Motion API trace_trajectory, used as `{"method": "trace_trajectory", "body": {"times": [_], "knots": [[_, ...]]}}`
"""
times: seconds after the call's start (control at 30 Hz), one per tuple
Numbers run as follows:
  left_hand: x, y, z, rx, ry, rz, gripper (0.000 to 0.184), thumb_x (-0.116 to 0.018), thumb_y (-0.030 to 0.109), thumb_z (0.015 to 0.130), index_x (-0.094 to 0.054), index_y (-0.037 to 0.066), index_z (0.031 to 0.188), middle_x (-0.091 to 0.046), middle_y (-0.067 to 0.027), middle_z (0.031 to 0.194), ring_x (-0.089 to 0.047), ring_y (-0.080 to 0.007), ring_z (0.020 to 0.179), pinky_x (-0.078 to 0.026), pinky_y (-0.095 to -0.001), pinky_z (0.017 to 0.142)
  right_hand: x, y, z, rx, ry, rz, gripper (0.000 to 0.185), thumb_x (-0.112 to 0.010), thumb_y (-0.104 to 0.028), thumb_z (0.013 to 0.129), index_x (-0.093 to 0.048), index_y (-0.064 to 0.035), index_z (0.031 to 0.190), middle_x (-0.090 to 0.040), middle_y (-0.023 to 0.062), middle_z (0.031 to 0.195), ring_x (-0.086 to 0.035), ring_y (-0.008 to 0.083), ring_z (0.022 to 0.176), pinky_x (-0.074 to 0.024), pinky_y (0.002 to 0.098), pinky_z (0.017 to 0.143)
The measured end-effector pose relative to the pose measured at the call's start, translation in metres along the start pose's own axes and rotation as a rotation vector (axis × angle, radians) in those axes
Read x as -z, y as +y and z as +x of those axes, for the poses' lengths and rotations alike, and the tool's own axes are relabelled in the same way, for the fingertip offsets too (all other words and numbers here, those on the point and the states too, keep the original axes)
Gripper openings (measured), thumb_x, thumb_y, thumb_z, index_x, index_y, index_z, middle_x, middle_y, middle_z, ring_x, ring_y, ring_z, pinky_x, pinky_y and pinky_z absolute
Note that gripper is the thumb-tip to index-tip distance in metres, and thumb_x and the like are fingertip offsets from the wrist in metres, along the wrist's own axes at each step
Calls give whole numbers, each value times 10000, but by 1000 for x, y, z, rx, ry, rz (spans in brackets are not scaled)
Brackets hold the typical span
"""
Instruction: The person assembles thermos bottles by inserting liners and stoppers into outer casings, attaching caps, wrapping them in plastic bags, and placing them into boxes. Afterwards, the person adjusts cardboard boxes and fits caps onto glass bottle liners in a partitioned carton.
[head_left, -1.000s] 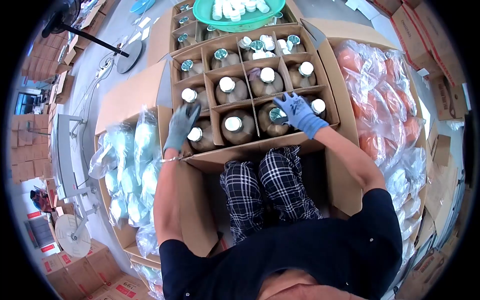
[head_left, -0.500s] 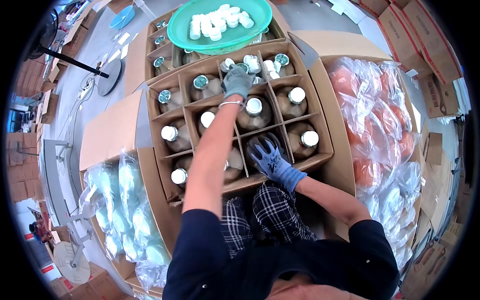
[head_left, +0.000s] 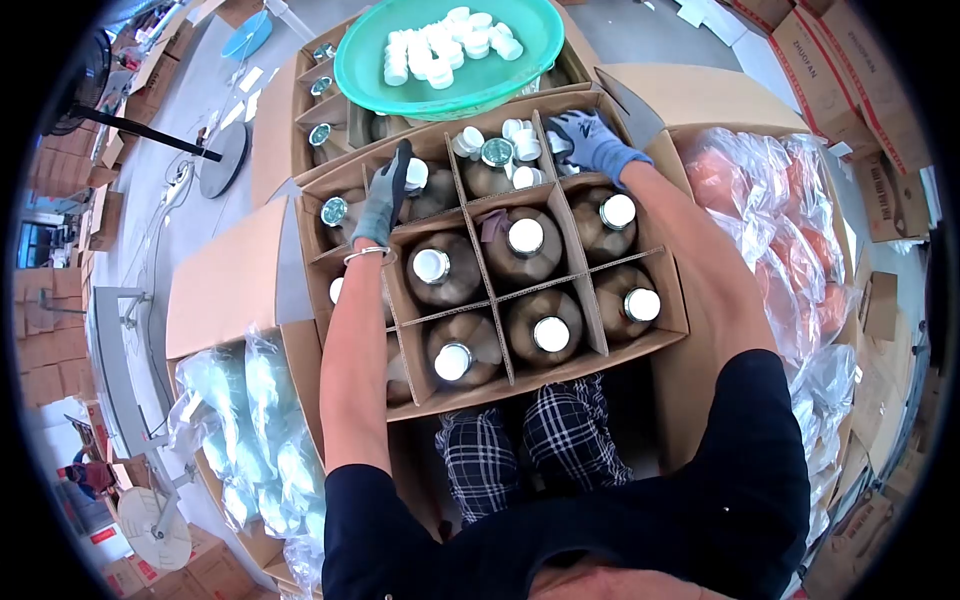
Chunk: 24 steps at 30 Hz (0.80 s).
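A divided cardboard box (head_left: 540,372) holds several large bottles, most with white caps. At its back left compartments my left hand (head_left: 383,195), in a grey glove, is open beside a white-capped bottle (head_left: 418,178). My right hand (head_left: 592,143), in a blue-grey glove, reaches into the back right compartment, its fingers curled on a white cap; its fingertips are partly hidden. Between the hands, loose white caps (head_left: 518,140) lie around a bottle with a green-silver top (head_left: 496,153). A purple cloth-like scrap (head_left: 492,225) touches a capped bottle (head_left: 525,238).
Beyond the box, a green basin (head_left: 370,62) of white caps rests on another bottle box. Bagged pale-green items (head_left: 238,430) fill a box at left, bagged orange items (head_left: 765,220) one at right. A fan base (head_left: 224,160) stands on the floor.
My left hand has moved left from the loose caps to a bottle, which now wears a white cap. My right hand has moved from the front bottles to the back right compartment.
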<state>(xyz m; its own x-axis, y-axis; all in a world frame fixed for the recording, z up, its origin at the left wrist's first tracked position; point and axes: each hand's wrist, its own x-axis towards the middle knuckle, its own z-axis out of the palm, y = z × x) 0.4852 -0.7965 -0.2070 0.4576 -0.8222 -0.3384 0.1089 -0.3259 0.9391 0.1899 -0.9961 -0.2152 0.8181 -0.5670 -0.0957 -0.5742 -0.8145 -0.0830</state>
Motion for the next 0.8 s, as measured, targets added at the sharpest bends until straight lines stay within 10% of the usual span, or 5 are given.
{"method": "trace_trajectory", "body": {"times": [0.27,0.4,0.53,0.8], "knots": [[6,-49,20,-601,391,732,381,-400,349,984,-567,19,1076,-660,-192,950,-629,-348,936,-475,-430,795,17,30,-2,-110,-51,168,462,-562,-242,834,-496,-105,1270,-577,215,1123,-562,382,1039,-452,460,906],[-3,-9,18,-131,360,1295,359,-414,368,962,-563,64,1083,-613,-174,1127,-600,-373,1015,-475,-464,852,10,11,2,-279,120,173,633,-637,-404,779,-466,-84,1299,-521,227,1250,-520,371,1161,-445,445,965],[-72,28,3,-844,216,1601,290,-546,237,860,-550,134,1131,-605,-120,1052,-597,-294,995,-476,-443,818,11,17,35,-337,-34,129,769,-649,-492,751,-417,-101,1371,-410,227,1392,-472,370,1229,-403,412,1028],[-114,25,31,-383,-31,1879,453,-498,201,871,-475,213,1323,-496,-176,1279,-576,-364,1075,-442,-560,832,40,-68,45,42,-273,-237,785,-647,-516,711,-424,-185,1387,-415,205,1389,-381,378,1302,-316,521,1065]]}}
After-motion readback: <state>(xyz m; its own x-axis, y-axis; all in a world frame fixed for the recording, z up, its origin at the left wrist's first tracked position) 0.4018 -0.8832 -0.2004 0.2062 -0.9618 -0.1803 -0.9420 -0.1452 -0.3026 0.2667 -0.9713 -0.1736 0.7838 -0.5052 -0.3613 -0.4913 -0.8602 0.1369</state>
